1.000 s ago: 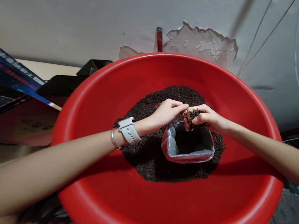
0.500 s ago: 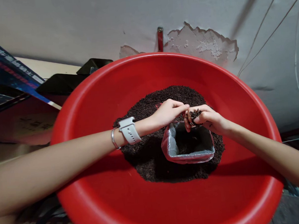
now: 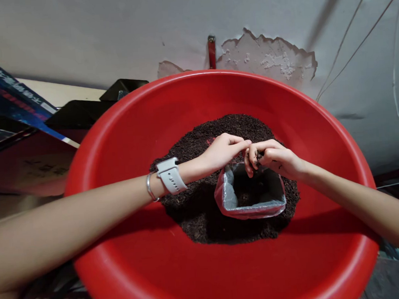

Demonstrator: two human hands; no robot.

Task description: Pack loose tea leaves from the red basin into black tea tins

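Above the far rim of an open silver-lined bag (image 3: pixel 253 211), my right hand (image 3: pixel 278 158) is curled with a few dark tea leaves (image 3: pixel 259 155) among its fingers. Some bits cling to its fingertips and palm. My left hand (image 3: pixel 225 148) is beside it, thumb and forefinger pinched together, their tips at the right hand's fingertips. Whatever the pinch holds is too small or hidden to make out. The bag stands upright in a heap of loose dark tea leaves (image 3: pixel 194 229), with some leaves inside it. A pale watch and a bangle are on my left wrist.
A large red basin (image 3: pixel 126 273) surrounds the heap, its wide rim beneath both forearms. Black trays (image 3: pixel 80 112) and a printed blue box (image 3: pixel 11 90) are at the left. Behind stands a wall (image 3: pixel 109 33) with peeling plaster; thin cords hang at right.
My right hand has tipped and closed a little, and most of the tea leaves in it have gone, with some falling into the bag. My left hand has hardly moved.
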